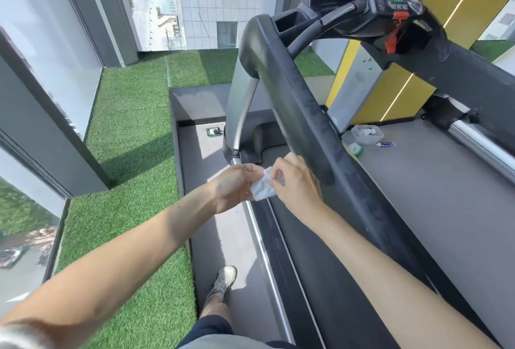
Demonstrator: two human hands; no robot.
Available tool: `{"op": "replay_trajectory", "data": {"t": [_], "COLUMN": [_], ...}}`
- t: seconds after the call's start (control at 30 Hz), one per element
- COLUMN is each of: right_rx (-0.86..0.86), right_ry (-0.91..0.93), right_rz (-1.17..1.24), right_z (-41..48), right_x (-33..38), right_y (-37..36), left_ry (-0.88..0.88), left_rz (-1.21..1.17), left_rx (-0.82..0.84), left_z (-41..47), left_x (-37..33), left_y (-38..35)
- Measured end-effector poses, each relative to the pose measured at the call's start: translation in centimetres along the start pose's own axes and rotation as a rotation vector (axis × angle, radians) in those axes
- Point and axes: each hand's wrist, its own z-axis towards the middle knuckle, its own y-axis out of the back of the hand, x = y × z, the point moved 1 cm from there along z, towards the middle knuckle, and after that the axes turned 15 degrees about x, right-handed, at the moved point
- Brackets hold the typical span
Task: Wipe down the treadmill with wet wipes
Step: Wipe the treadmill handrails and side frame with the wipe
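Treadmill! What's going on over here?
A person stands beside the treadmill, pinching a crumpled white wipe between the left hand and right hand, just in front of its dusty black handrail. The wipe isn't on the rail yet. A wipe pack lies beyond it.

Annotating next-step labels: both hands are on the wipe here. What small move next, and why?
Probably pull the crumpled white wet wipe open flat. The left hand and right hand both pinch it, bunched, beside the streaky, dusty dark grey treadmill handrail, which a flat wipe would cover better.
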Motion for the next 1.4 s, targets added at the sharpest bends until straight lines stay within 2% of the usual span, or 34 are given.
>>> {"op": "replay_trajectory", "data": {"t": [0.23,0.37,0.47,0.53,0.63,0.73,0.97,1.1,1.23,1.33,1.4], "right_rx": [-0.031,0.053,0.094,0.089,0.111,0.189,0.045,0.016,0.01,0.081,0.212], "right_ry": [0.051,0.031,-0.009,-0.127,-0.26,-0.278,-0.247,-0.258,-0.305,-0.31,-0.32], "right_rz": [0.072,0.158,0.295,0.513,0.853,0.834,0.806,0.736,0.753,0.777,0.827], "right_z": [-0.2,0.0,0.1,0.1,0.5,0.6,1.3,1.5,1.3,0.9,0.8], "right_x": [-0.1,-0.6,-0.5,-0.3,-0.2,-0.2,0.2,0.4,0.4,0.8,1.3], "right_y": [-0.8,-2.2,-3.2,-3.2,-2.6,-2.4,-2.6,-3.2,-3.9,-4.4,-4.8], "left_ry": [-0.016,-0.053,-0.124,-0.163,-0.187,-0.172,-0.063,-0.01,0.032,-0.066,-0.128], "left_rz": [-0.296,-0.392,-0.238,-0.068,0.023,0.044,0.38,0.407,0.097,-0.069,-0.08], "left_rx": [-0.292,-0.377,-0.38,-0.354,-0.38,-0.364,-0.279,-0.525,-0.78,-0.937,-0.923], "left_z": [0.1,-0.1,0.0,0.0,-0.2,-0.4,-1.2,-1.1,-1.7,-2.2,-2.5], "left_x": [-0.3,-0.4,-0.5,-0.5,-0.7,-0.8,-0.2,0.3,1.2,1.3,0.8], "left_y": [1.8,2.5,2.9,2.7,2.2,1.6,1.7,2.7,4.2,4.6,4.3]}}
